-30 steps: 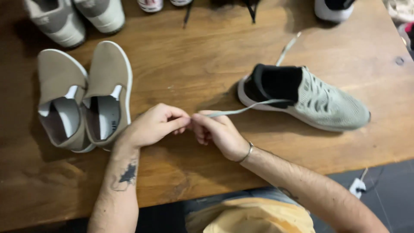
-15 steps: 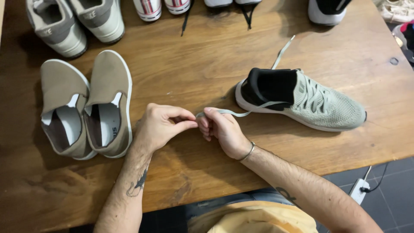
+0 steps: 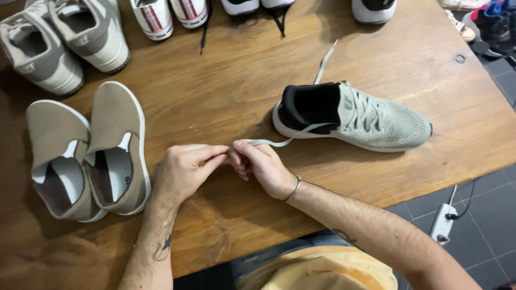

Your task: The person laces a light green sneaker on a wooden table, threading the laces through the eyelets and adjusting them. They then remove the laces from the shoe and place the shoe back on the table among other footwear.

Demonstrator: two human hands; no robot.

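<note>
A grey-green knit sneaker with a black heel collar lies on its side on the wooden table, toe to the right. One flat grey lace runs from its eyelets toward me. My left hand and my right hand meet at the lace's end, both pinching it between thumb and fingers. The other lace end trails away behind the shoe. A thin bracelet circles my right wrist.
A pair of beige slip-on shoes stands left of my hands. Grey sneakers sit at the far left, more shoes line the far edge. A white power strip lies on the dark tiled floor at the right.
Both hands have stayed together on the lace end, fingers working slightly. The view shifted a little, so the shoes sit lower in the picture.
</note>
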